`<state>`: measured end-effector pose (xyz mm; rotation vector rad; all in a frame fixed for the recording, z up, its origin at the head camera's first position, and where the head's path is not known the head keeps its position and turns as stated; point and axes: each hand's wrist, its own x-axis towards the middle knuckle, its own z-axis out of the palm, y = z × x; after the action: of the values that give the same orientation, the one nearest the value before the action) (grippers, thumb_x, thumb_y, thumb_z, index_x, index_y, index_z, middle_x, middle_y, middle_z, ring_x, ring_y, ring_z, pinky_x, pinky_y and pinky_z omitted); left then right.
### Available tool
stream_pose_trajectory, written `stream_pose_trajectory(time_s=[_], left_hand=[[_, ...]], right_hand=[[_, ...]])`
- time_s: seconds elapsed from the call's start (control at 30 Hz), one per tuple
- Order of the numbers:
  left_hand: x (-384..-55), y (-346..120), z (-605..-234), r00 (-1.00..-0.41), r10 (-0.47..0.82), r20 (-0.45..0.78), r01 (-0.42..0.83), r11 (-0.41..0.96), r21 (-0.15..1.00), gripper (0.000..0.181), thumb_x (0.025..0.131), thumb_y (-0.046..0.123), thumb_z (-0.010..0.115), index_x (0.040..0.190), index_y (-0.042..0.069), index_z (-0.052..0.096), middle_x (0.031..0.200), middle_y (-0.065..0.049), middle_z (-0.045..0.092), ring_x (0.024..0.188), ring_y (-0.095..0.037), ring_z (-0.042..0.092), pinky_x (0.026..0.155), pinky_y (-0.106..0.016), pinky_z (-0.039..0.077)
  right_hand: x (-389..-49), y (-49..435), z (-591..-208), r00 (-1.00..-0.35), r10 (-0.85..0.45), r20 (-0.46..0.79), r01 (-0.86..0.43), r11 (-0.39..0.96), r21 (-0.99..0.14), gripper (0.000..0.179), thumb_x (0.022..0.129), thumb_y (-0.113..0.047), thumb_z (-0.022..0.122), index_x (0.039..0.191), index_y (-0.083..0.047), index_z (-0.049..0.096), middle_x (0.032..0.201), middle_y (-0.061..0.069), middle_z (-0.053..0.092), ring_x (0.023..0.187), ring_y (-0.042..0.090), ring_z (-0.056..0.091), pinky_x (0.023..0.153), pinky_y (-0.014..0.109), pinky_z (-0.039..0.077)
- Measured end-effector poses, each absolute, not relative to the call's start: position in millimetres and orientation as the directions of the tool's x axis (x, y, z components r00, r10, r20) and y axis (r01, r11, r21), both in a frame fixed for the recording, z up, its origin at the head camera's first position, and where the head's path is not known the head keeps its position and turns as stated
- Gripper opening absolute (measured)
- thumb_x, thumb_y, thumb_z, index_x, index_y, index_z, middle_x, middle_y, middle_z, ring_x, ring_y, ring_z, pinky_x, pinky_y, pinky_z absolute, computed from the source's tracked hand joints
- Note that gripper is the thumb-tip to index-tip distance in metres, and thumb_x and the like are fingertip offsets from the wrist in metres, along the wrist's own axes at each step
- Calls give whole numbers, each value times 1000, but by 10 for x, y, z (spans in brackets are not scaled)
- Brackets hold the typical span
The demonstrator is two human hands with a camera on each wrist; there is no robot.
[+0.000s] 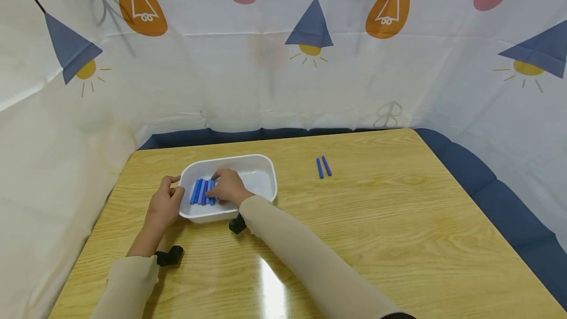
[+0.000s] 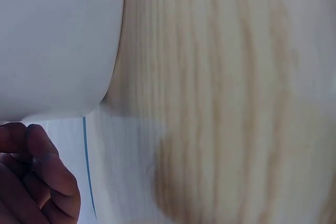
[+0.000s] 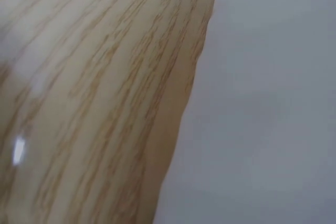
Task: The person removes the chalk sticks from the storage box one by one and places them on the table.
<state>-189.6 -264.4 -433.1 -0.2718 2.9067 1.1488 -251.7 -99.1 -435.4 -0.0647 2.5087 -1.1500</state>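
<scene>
A white plastic tray (image 1: 261, 196) with rounded corners stands on the table, a row of several short blue sticks (image 1: 198, 192) lying side by side in its left half. At its left end my left hand (image 1: 165, 203) holds the rim between thumb and fingers; the left wrist view has those curled fingers (image 2: 52, 182) right at the tray's wall (image 2: 58, 40). My right hand (image 1: 229, 187) reaches inside over the front wall, thumb and forefinger pinching the rightmost stick of the row near its two ends. Only the tray's white side (image 3: 252, 103) and wood appear in the right wrist view.
Two more blue sticks (image 1: 323, 167) lie on the wooden table (image 1: 390, 220) right of the tray. Behind the table's far edge runs dark blue padding (image 1: 248, 136), with a white printed curtain (image 1: 248, 78) above it. A black wrist camera (image 1: 170, 256) sits at the left cuff.
</scene>
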Motion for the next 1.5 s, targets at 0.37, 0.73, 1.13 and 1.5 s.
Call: stream_pose_trajectory(time_s=[0.37,0.73,1.13,1.5], left_hand=[[-1897,-2642,-4331,-982,-166,-84,-179,713,679,53,99,33,31,146,9,31,127,-29,57,102,-35,57,89,-50,50],[-1885,-2628,-4323,-982,-159,-105,-188,706,682,54,99,33,30,147,9,30,130,-30,54,104,-36,56,90,-50,49],[-1873,-2614,-4314,-979,-177,-98,-196,702,685,53,98,32,30,146,9,31,126,-29,56,101,-34,55,87,-46,49],[-1876,-2614,-4304,-979,-175,-102,-196,702,684,53,99,32,30,146,9,31,126,-29,56,100,-33,55,84,-43,50]], right_hand=[[-2539,-1013,-4384,-922,-192,-336,145,635,-759,44,76,-16,80,117,-15,64,96,1,61,56,13,60,51,25,50],[-2567,-989,-4387,-896,-185,-405,219,608,-763,41,76,-10,78,115,-14,65,92,4,61,54,18,62,49,28,52],[-2550,-977,-4364,-896,-201,-395,202,607,-769,40,72,-7,80,109,-17,69,85,2,60,54,18,62,47,29,52],[-2540,-950,-4338,-910,-192,-368,220,529,-819,41,71,-4,80,107,-20,70,80,3,60,54,19,63,47,32,53]])
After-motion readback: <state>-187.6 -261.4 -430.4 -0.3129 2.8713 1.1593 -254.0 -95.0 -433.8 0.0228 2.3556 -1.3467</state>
